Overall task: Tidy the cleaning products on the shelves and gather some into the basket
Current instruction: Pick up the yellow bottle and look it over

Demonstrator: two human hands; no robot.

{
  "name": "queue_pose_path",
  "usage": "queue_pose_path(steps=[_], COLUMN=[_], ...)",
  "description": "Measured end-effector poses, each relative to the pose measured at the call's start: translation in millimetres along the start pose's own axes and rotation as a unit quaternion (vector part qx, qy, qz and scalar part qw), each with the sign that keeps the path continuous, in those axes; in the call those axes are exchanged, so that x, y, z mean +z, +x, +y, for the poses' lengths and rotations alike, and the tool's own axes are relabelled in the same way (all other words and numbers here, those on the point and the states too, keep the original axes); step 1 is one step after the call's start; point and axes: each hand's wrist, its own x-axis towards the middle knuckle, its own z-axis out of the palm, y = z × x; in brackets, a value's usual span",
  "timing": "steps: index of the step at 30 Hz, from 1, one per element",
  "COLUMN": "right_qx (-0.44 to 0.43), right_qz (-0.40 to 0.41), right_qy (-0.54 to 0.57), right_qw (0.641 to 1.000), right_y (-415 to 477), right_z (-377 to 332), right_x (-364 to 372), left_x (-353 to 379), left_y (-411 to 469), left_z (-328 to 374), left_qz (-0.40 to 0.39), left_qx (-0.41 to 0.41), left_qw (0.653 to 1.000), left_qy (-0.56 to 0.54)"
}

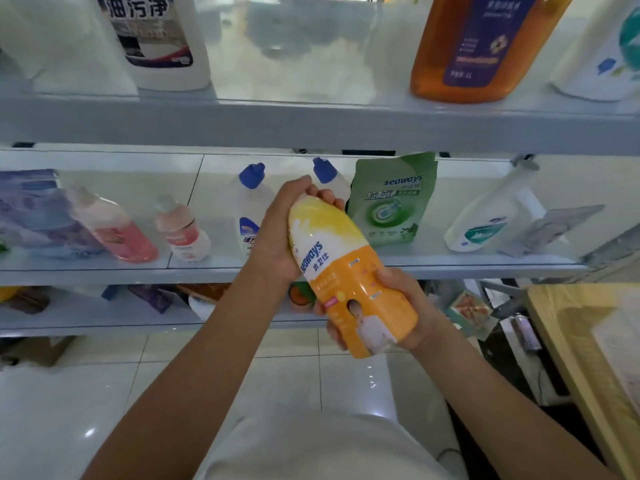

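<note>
I hold a yellow and orange Seaways bottle [343, 271] tilted in front of the middle shelf [207, 271]. My left hand [280, 230] grips its upper part, fingers curled over the top so the cap is hidden. My right hand [405, 306] grips its orange base from below. Behind the bottle on that shelf stand a white bottle with a blue cap [247, 209], a second blue-capped bottle [329, 174] and a green Seaways pouch [393, 202]. No basket is in view.
Two pink bottles [114, 226] [181, 230] and a bluish pack [34, 213] lean at the shelf's left; a white pump bottle [491, 220] leans at its right. The upper shelf carries a white jug [156, 39] and an orange bottle [478, 46]. A wooden table [588, 358] stands at right.
</note>
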Motion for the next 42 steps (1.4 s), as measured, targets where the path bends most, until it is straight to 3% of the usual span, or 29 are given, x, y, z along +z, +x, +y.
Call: queue_pose_path(steps=[2, 4, 5, 7, 8, 10, 12, 14, 17, 20, 22, 23, 25, 26, 27, 30, 33, 35, 36, 39, 41, 42], right_qx=[0.008, 0.005, 0.004, 0.002, -0.011, -0.051, -0.055, -0.028, 0.011, 0.019, 0.032, 0.043, 0.040, 0.027, 0.017, 0.011, 0.016, 0.012, 0.011, -0.001, -0.046, -0.068], right_qz=[0.014, 0.090, 0.151, 0.275, 0.304, 0.301, 0.251, 0.129, 0.005, 0.026, 0.132, 0.222, 0.355, 0.372, 0.369, 0.315, 0.132, -0.013, -0.035, 0.119, 0.274, 0.316], right_qy=[0.008, -0.035, -0.107, -0.265, -0.297, -0.311, -0.272, -0.116, 0.030, 0.069, -0.024, -0.163, -0.437, -0.500, -0.516, -0.475, -0.218, -0.059, -0.032, -0.124, -0.284, -0.327], right_qw=[1.000, 0.995, 0.983, 0.924, 0.905, 0.900, 0.927, 0.985, 0.999, 0.997, 0.990, 0.960, 0.825, 0.781, 0.773, 0.822, 0.967, 0.998, 0.999, 0.985, 0.918, 0.888], right_y=[1.4, 0.6, 1.9, 6.7, 8.7, 10.3, 8.2, 6.9, 7.8, 4.5, 4.3, 6.4, 12.0, 15.4, 18.1, 10.7, -0.2, 1.6, 3.4, 9.8, 16.4, 17.9], right_z=[3.0, 2.5, 2.9, 6.1, 7.8, 7.0, 3.6, 2.0, 5.3, 7.3, 3.5, 3.8, 9.0, 12.5, 15.4, 7.9, 0.7, 11.8, 17.3, 17.2, 17.9, 16.4], right_x=[-1.7, 4.7, 8.9, 17.7, 22.3, 26.3, 20.7, 14.2, 10.1, 12.7, 21.3, 25.0, 31.4, 34.4, 34.3, 22.0, 3.8, -2.2, -1.7, 12.6, 16.8, 20.3], left_x=[-5.8, -11.1, -12.6, -15.2, -15.2, -14.3, -12.0, -7.2, -4.3, -12.3, -17.2, -20.0, -24.4, -26.3, -26.9, -26.8, -13.5, -2.3, 0.6, 4.1, 1.7, 1.0], left_y=[1.8, 1.6, 1.7, 3.4, 3.7, 5.5, 5.7, 3.9, 3.6, 4.4, 5.3, 7.4, 9.9, 10.7, 11.2, 9.2, -1.7, -6.2, -5.9, -1.1, 3.3, 3.9], left_z=[0.9, 3.3, 3.7, 3.7, 4.9, 10.9, 16.8, 18.7, 13.4, 11.0, 12.3, 11.9, 8.9, 7.0, 6.5, 10.6, 12.9, 13.1, 13.4, 13.3, 12.0, 11.9], left_qz=[0.031, 0.080, 0.107, 0.157, 0.166, 0.141, 0.084, 0.027, 0.003, 0.034, 0.077, 0.111, 0.172, 0.192, 0.205, 0.157, 0.002, -0.054, -0.064, 0.031, 0.123, 0.132], left_qx=[-0.025, -0.059, -0.071, -0.086, -0.088, -0.071, -0.033, -0.018, -0.037, -0.067, -0.081, -0.077, -0.065, -0.064, -0.067, -0.070, -0.056, -0.052, -0.049, -0.010, 0.030, 0.042], left_qw=[0.999, 0.993, 0.988, 0.977, 0.974, 0.978, 0.990, 0.997, 0.999, 0.996, 0.987, 0.976, 0.951, 0.944, 0.940, 0.957, 0.981, 0.985, 0.983, 0.952, 0.933, 0.931], left_qy=[0.030, 0.070, 0.090, 0.118, 0.128, 0.135, 0.110, 0.064, 0.028, 0.038, 0.117, 0.171, 0.248, 0.262, 0.266, 0.234, 0.187, 0.154, 0.164, 0.304, 0.337, 0.337])
